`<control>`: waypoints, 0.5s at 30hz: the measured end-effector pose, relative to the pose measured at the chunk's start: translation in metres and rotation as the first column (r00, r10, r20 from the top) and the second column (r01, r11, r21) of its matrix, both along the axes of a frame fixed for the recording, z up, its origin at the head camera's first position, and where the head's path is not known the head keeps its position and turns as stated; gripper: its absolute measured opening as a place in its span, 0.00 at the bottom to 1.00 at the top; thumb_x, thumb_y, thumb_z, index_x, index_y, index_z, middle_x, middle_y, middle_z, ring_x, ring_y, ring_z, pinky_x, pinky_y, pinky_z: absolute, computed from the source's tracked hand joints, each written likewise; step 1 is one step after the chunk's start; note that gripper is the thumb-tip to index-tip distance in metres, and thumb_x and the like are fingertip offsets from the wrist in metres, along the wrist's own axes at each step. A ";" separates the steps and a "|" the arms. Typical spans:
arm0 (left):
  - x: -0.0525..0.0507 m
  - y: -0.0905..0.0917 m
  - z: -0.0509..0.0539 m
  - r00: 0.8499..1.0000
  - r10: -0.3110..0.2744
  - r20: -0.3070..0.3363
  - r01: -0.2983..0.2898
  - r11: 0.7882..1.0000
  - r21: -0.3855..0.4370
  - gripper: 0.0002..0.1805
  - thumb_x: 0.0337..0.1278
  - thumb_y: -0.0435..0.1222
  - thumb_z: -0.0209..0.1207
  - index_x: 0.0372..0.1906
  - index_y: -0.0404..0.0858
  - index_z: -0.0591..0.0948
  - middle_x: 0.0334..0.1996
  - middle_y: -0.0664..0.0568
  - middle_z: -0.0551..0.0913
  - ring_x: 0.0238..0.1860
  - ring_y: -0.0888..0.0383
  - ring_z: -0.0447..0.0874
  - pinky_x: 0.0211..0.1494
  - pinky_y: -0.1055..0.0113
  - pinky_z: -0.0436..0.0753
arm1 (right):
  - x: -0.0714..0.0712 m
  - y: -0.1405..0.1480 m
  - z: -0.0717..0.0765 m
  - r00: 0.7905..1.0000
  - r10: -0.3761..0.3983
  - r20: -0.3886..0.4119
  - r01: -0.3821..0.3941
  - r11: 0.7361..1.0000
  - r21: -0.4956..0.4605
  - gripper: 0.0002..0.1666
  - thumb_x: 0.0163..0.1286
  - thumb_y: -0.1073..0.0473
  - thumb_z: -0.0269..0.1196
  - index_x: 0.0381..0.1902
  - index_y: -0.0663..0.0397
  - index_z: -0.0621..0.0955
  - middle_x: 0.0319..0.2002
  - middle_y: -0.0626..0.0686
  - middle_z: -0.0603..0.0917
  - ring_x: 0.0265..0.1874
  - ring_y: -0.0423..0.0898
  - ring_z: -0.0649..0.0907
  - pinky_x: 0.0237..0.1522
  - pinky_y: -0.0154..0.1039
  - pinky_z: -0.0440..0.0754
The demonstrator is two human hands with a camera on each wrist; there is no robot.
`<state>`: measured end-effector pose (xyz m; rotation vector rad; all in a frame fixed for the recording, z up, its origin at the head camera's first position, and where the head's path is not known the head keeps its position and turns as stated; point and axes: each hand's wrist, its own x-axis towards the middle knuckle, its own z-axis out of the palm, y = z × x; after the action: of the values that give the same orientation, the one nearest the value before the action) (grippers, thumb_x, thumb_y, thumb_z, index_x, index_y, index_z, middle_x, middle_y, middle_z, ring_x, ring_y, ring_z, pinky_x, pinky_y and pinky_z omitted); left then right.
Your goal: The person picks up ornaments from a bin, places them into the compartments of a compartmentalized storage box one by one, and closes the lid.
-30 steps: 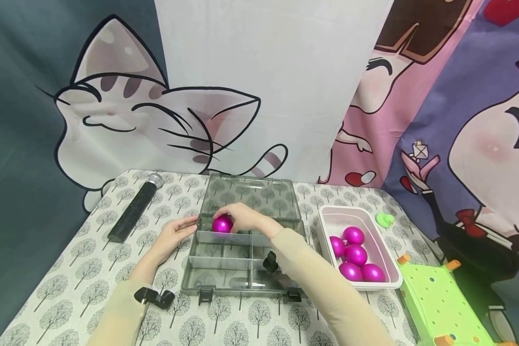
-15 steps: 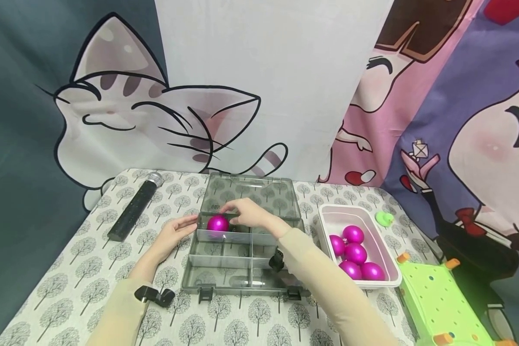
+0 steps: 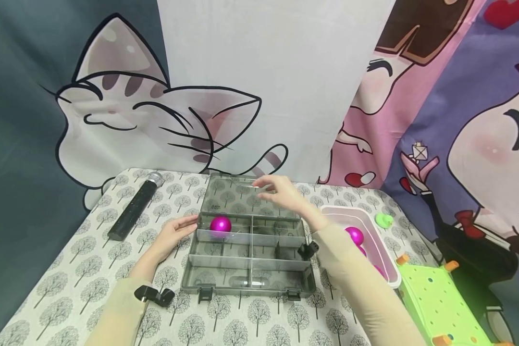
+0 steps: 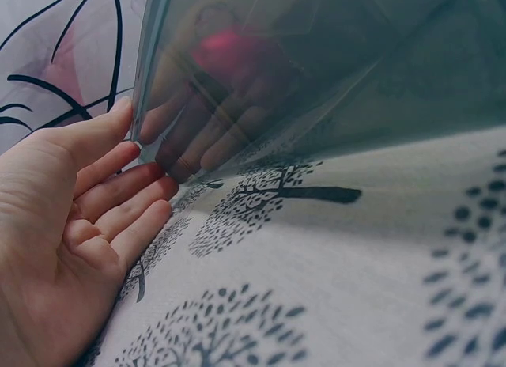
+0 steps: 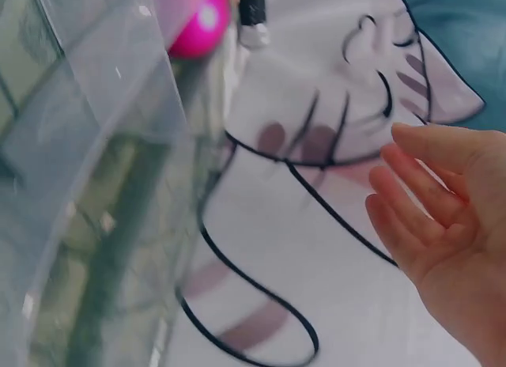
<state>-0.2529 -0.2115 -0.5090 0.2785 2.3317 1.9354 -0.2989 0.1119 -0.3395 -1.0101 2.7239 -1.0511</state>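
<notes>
A clear grey compartment box (image 3: 218, 290) lies on the table with its lid (image 3: 238, 199) folded back. One shiny magenta ball (image 3: 220, 226) sits in its back left compartment. My left hand (image 3: 175, 236) rests at the box's left wall, fingertips touching it and fingers fairly straight; the left wrist view shows the thumb (image 4: 99, 134) near the wall's edge. Above the lid, my right hand (image 3: 283, 193) hangs in the air with loosely bent fingers and nothing in them. Part of the white tub (image 3: 393, 259) and its several magenta balls (image 3: 354, 235) is hidden behind the right sleeve.
A black microphone (image 3: 134, 211) lies at the table's back left. Right of the tub are a small green duck (image 3: 385, 220) and a lime-green perforated stand (image 3: 441, 298) with orange legs. A cartoon-printed curtain (image 3: 264, 86) hangs behind the table.
My right hand has let go of the ball, which stays in the back left compartment, and has moved up and to the right. My left hand has kept its place.
</notes>
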 end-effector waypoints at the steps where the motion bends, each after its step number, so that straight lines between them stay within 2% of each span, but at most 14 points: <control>1: 0.000 0.000 0.000 1.000 -0.001 0.003 0.001 1.000 -0.001 0.29 0.67 0.38 0.58 0.67 0.26 0.68 0.67 0.32 0.70 0.66 0.41 0.71 0.57 0.84 0.72 | 0.000 0.007 0.003 1.000 -0.011 -0.009 0.010 1.000 -0.016 0.20 0.63 0.67 0.65 0.54 0.64 0.80 0.53 0.61 0.84 0.53 0.55 0.82 0.58 0.47 0.81; 6: 0.000 0.001 -0.001 1.000 0.001 0.011 -0.001 1.000 -0.005 0.29 0.67 0.38 0.58 0.67 0.26 0.68 0.67 0.33 0.69 0.65 0.48 0.74 0.58 0.84 0.72 | 0.002 0.044 0.013 0.994 -0.077 -0.073 0.071 0.995 -0.073 0.17 0.63 0.70 0.64 0.51 0.66 0.81 0.50 0.63 0.85 0.50 0.58 0.84 0.56 0.50 0.82; 10: 0.000 0.001 0.001 1.000 0.001 0.014 -0.001 1.000 -0.003 0.30 0.67 0.38 0.57 0.67 0.26 0.67 0.67 0.32 0.69 0.65 0.47 0.73 0.58 0.83 0.72 | 0.004 0.076 0.014 0.988 -0.101 -0.121 0.091 0.992 -0.085 0.15 0.63 0.71 0.64 0.49 0.68 0.81 0.49 0.65 0.85 0.49 0.61 0.84 0.55 0.54 0.82; 12: 0.001 0.001 0.002 1.000 0.005 0.021 -0.005 1.000 0.004 0.29 0.67 0.38 0.58 0.67 0.26 0.68 0.67 0.32 0.69 0.63 0.53 0.75 0.58 0.84 0.72 | 0.005 0.092 0.011 0.986 -0.118 -0.120 0.110 0.991 -0.073 0.15 0.63 0.71 0.63 0.49 0.67 0.81 0.49 0.65 0.85 0.48 0.61 0.84 0.54 0.54 0.83; 15: 0.002 0.000 0.004 1.000 0.003 0.014 -0.003 1.000 0.004 0.29 0.67 0.36 0.57 0.67 0.26 0.67 0.67 0.32 0.69 0.64 0.48 0.75 0.57 0.85 0.72 | 0.007 0.115 0.008 0.985 -0.152 -0.085 0.149 0.988 -0.049 0.14 0.64 0.70 0.64 0.48 0.67 0.82 0.49 0.65 0.85 0.47 0.61 0.84 0.52 0.53 0.84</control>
<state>-0.2510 -0.2114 -0.5049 0.2604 2.3212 1.9372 -0.2918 0.2273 -0.3315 -0.8884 2.9011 -1.1166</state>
